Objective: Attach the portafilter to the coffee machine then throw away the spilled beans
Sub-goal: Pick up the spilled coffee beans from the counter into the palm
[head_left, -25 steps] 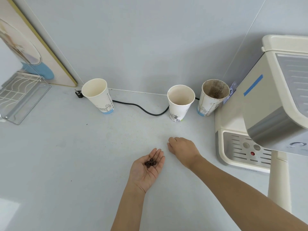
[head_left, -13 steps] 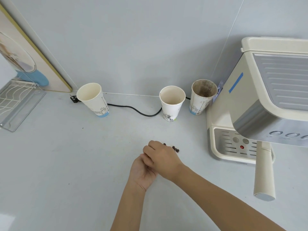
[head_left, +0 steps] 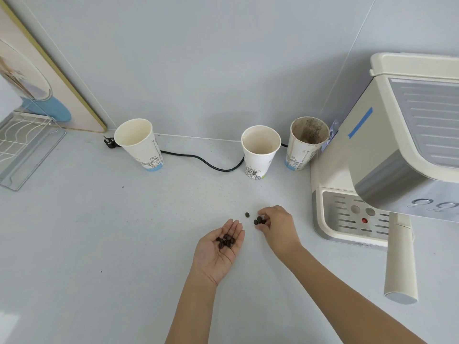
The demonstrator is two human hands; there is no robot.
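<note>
Surface: pale grey counter (head_left: 87, 244) under a plain grey wall.
Coffee machine (head_left: 387, 150): right edge of the frame, cream and silver; the portafilter handle (head_left: 400, 259) juts out below its front.
Left hand (head_left: 218, 252): centre of the frame, palm up, fingers flat and spread open, a small heap of beans (head_left: 226, 240) cupped in it.
Right hand (head_left: 278, 227): just right of it, fingertips pinched on loose beans (head_left: 258, 220) on the counter.
Single bean (head_left: 247, 214): lying alone, between the hands.
Paper cups: one upper left of centre (head_left: 139, 145), one upper centre (head_left: 259, 152), a stained one (head_left: 305, 142) beside the machine.
Black cable (head_left: 198, 158): running behind the cups.
</note>
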